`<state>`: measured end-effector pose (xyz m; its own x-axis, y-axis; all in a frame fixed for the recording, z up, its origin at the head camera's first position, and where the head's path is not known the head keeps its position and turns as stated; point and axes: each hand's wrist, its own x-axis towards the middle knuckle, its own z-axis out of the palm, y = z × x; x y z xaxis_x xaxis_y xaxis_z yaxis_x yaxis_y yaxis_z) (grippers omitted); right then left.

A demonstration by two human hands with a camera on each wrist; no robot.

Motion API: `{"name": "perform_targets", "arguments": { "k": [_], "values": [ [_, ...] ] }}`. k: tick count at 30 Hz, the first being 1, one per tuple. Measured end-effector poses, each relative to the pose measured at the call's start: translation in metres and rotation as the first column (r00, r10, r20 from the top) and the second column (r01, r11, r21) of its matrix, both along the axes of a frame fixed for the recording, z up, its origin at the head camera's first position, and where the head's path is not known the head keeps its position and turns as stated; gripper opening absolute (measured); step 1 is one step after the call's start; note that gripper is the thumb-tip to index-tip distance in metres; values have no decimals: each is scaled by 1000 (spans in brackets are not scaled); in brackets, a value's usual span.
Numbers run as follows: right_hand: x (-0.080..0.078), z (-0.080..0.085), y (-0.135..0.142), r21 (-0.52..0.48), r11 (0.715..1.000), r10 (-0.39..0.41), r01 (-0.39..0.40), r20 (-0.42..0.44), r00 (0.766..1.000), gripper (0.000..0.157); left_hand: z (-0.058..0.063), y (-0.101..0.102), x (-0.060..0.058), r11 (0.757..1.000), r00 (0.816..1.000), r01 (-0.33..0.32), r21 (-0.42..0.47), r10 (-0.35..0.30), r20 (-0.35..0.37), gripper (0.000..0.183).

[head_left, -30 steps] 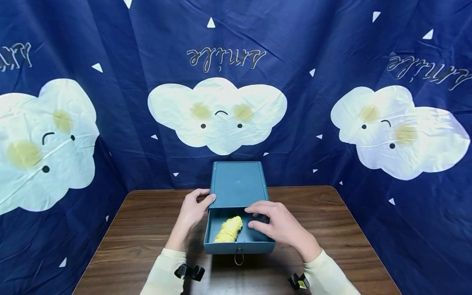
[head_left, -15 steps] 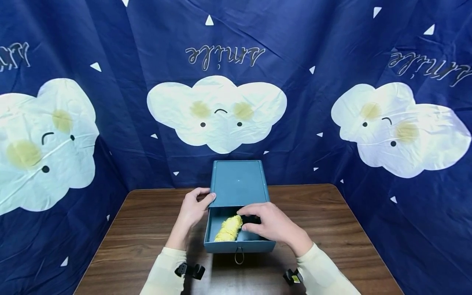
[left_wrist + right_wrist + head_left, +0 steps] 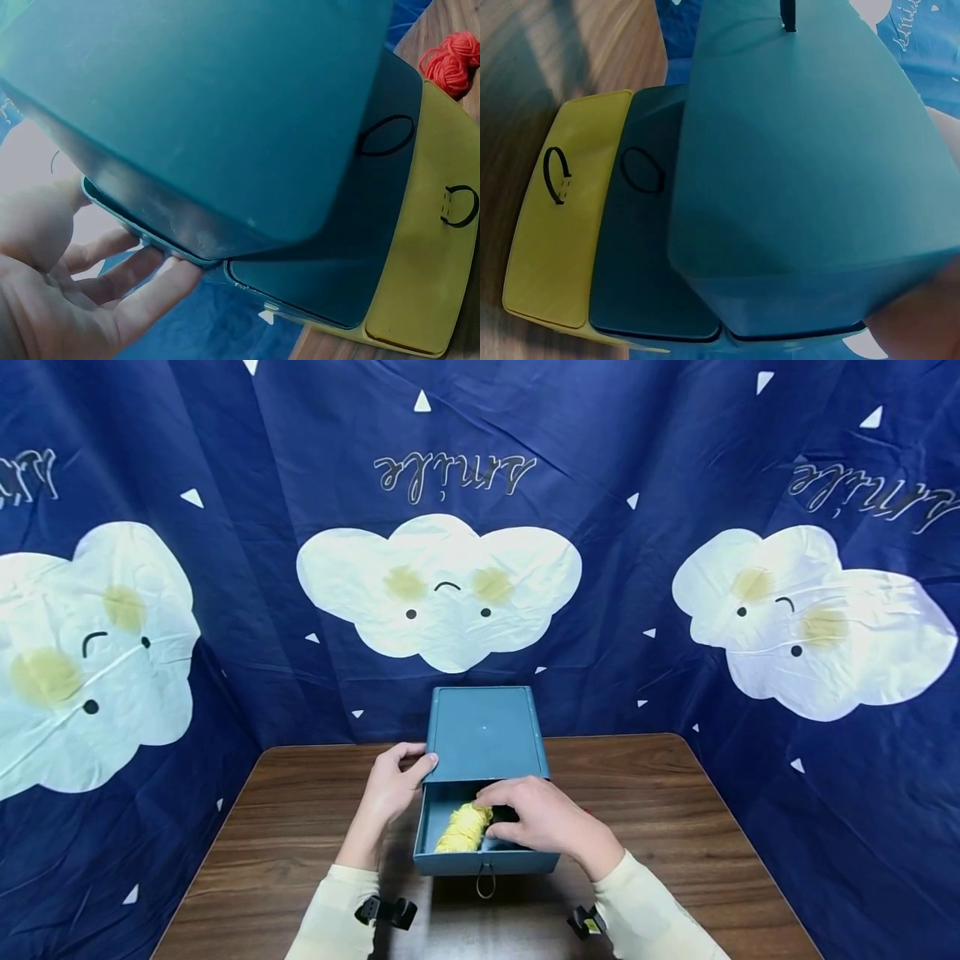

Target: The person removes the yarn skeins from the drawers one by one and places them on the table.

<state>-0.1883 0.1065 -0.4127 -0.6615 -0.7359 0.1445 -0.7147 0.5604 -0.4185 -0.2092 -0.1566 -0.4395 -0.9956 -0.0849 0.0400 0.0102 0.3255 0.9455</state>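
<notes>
Yellow yarn (image 3: 461,830) sits in the top drawer (image 3: 450,864), pulled out for overhead access. Right hand (image 3: 538,817): thumb and fingers apart at the yarn's end, contact unclear. Left hand (image 3: 394,779) rests against the cabinet's (image 3: 485,735) side, fingers nearly straight, probably so it won't shift.

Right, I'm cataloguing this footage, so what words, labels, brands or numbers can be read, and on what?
"smile": upside down on the curtain, above the middle cloud.
"smile": upside down, above the right cloud.
"sm": upside down above the left cloud, cut off by the frame.
Curtain lettering in the right wrist view: too small and blurred to be sure.
None readable on the box.
</notes>
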Motion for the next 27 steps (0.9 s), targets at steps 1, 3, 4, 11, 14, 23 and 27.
{"name": "perform_targets", "arguments": {
  "k": [1,3,4,11,14,23,27],
  "values": [
    [0,0,0,16,1000,0,0,2,1000,36,0,0,0,1000,1000,0,0,0,2,41],
    [-1,1,-1,33,999,9,-9,4,1000,38,0,0,-1,1000,1000,1,1,-1,5,41],
    [-1,1,-2,37,999,15,-15,4,1000,40,0,0,-1,1000,1000,1,0,-1,6,41],
    [-5,0,-3,42,996,78,-79,10,997,40,0,0,-1,1000,1000,-6,4,6,3,40],
    [-5,1,-5,54,995,78,-79,20,997,33,0,0,-2,1000,1000,-7,7,7,3,40],
    [-7,4,-9,52,994,95,-98,51,994,31,1,-1,-1,1000,1000,-3,19,3,-5,39],
    [-8,4,-13,60,992,110,-114,59,992,32,0,-1,-1,1000,1000,2,18,-2,-5,40]
  ]
}}
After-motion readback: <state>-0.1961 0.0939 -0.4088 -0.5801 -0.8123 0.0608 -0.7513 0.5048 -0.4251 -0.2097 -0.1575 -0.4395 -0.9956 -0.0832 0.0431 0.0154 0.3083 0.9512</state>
